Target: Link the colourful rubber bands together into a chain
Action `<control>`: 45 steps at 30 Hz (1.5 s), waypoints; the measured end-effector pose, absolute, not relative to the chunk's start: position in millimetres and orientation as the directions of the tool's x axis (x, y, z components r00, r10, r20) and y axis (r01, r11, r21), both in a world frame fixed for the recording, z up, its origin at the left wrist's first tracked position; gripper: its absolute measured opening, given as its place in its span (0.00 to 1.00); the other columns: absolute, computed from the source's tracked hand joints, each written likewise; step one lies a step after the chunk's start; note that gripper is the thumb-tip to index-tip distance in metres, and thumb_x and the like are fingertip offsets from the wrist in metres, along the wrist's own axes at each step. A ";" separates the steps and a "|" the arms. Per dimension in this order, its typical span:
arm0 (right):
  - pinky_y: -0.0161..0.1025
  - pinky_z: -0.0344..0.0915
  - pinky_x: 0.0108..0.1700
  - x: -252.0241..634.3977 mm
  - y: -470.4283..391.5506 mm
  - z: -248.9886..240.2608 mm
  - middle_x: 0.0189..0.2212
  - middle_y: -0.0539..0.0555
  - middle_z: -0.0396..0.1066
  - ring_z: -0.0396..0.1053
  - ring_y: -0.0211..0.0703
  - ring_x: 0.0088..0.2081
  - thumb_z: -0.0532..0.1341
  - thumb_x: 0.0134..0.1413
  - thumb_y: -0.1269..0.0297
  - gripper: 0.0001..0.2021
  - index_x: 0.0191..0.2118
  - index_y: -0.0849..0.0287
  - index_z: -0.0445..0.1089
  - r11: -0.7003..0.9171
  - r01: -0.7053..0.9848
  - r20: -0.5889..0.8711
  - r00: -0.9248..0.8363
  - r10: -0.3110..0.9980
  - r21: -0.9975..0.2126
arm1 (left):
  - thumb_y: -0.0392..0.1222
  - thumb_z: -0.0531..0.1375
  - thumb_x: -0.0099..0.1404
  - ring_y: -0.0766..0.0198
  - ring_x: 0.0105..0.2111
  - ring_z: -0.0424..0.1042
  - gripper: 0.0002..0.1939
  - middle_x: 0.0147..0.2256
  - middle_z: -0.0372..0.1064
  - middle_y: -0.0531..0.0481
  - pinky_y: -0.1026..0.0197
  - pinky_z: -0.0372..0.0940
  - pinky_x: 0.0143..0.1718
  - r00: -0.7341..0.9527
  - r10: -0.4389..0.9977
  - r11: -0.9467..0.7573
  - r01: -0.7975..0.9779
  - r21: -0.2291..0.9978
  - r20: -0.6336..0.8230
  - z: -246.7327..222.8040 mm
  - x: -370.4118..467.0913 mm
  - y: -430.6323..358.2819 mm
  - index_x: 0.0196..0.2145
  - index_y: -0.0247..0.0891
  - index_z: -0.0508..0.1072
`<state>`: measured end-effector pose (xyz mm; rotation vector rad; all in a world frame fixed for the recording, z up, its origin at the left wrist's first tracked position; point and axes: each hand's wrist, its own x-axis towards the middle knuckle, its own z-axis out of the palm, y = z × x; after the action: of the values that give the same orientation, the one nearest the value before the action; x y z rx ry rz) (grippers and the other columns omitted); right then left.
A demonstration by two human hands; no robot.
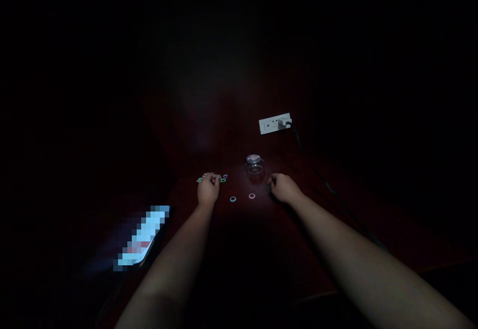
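Though dim, jar [255,169] w/ lid [253,159]

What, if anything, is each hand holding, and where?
Can't tell for either: the left hand is at the pile of coloured rings, any grip hidden; the right hand is curled in shadow near the jar.

the jar [255,166] stands behind two rings [252,198], right of the ring pile [205,174].

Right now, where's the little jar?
In the head view, the jar stands just right of centre, beyond and left of the right hand, with the pink ring lying in front of it and the wall socket behind and above.
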<state>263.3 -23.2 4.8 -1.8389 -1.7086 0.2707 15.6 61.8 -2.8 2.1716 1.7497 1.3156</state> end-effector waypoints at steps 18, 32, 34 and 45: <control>0.30 0.57 0.34 259.6 -26.9 5.6 0.30 0.53 0.72 0.67 0.36 0.32 0.52 0.48 0.74 0.09 0.30 0.59 0.68 0.082 0.776 0.255 0.104 0.961 -0.626 | 0.47 0.56 0.57 0.64 0.29 0.72 0.13 0.29 0.72 0.44 0.62 0.66 0.31 -0.038 0.937 -0.312 0.362 0.878 0.348 -11.4 8.8 35.0 0.31 0.32 0.67; 0.31 0.58 0.32 265.0 -28.4 8.1 0.29 0.54 0.72 0.68 0.38 0.31 0.58 0.44 0.71 0.04 0.28 0.59 0.70 0.035 0.883 0.194 0.064 0.979 -0.467 | 0.48 0.55 0.56 0.63 0.30 0.69 0.12 0.30 0.71 0.50 0.63 0.63 0.33 0.440 0.868 -0.486 0.656 0.577 0.231 12.0 21.9 -16.2 0.30 0.38 0.71; 0.31 0.58 0.31 268.0 -27.6 6.7 0.28 0.54 0.72 0.68 0.38 0.30 0.58 0.44 0.69 0.04 0.27 0.59 0.71 0.012 0.889 0.175 0.077 0.982 -0.458 | 0.48 0.55 0.56 0.64 0.30 0.69 0.11 0.30 0.71 0.50 0.63 0.63 0.33 0.457 0.859 -0.501 0.656 0.564 0.231 14.7 22.6 -16.9 0.30 0.38 0.71; 0.34 0.62 0.35 272.6 -26.3 6.1 0.30 0.58 0.72 0.70 0.42 0.33 0.58 0.45 0.69 0.05 0.29 0.60 0.72 -0.007 0.904 0.183 0.094 0.979 -0.427 | 0.47 0.55 0.56 0.62 0.33 0.70 0.10 0.33 0.73 0.50 0.63 0.63 0.34 0.473 0.852 -0.512 0.667 0.541 0.223 17.8 27.3 -18.9 0.30 0.39 0.72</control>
<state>272.6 -26.3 6.1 -1.9449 -1.8430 0.2281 27.3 -18.9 17.8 2.3447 1.2742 0.6699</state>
